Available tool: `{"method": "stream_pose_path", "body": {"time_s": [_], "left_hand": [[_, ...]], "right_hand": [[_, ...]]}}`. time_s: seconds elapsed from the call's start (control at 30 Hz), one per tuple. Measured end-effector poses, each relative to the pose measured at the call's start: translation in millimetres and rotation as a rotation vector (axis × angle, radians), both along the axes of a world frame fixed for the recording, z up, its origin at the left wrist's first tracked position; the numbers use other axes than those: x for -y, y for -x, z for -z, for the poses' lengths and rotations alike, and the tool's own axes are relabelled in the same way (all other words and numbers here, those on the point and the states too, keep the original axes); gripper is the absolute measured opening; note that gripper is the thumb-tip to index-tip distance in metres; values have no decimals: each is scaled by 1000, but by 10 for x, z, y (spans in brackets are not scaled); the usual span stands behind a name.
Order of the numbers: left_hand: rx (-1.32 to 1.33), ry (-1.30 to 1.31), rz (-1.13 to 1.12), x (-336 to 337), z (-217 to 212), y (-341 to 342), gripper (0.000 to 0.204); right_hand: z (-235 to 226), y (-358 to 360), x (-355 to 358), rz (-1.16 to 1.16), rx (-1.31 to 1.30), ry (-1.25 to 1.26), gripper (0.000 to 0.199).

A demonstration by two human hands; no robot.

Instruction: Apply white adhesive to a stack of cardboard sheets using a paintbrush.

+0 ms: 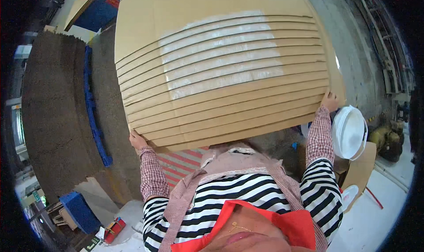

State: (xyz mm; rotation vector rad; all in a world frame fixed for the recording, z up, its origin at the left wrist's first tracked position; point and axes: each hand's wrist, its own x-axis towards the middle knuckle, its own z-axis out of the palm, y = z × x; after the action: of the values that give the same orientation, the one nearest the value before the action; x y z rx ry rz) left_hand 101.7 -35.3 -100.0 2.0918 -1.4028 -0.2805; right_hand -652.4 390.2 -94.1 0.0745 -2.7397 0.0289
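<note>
A wide stack of brown cardboard sheets [229, 115] lies before me, fanned so that their near edges show as a row of steps. A white, streaky, wet-looking patch [221, 53] runs across the middle of several steps. At the near left corner, my left hand [138, 140] grips the edge of the sheets. My right hand [330, 102] holds their right edge, close to the near right corner. Both thumbs or fingers lie on top, and the undersides of the grips are hidden.
A white bucket [349, 132] with a handle stands right beside my right forearm. To the left rises a tall dark brown stack [53, 115] next to a blue pallet [95, 119]. A blue crate [79, 212] and a red object [115, 230] sit at the lower left.
</note>
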Motion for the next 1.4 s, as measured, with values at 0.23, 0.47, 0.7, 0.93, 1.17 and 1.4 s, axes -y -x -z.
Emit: {"method": "stream_pose_path", "body": {"time_s": [0.23, 0.47, 0.7, 0.93, 1.17, 1.4], "left_hand": [[-61, -186, 46, -41, 54, -52, 43], [458, -382, 213, -21, -52, 11, 56], [56, -532, 142, 240, 125, -321, 70], [-200, -277, 163, -27, 134, -308, 58], [-866, 176, 15, 11, 175, -41, 46], [106, -45, -260, 59, 310, 335, 53]], "right_hand": [[-74, 256, 21, -102, 443, 6, 57], [234, 655, -216, -239, 421, -434, 60], [448, 1154, -568, -284, 650, 157, 57], [501, 784, -607, -357, 389, 459, 46], [654, 893, -634, -82, 218, 637, 35], [1005, 1005, -526, -131, 146, -483, 27]]}}
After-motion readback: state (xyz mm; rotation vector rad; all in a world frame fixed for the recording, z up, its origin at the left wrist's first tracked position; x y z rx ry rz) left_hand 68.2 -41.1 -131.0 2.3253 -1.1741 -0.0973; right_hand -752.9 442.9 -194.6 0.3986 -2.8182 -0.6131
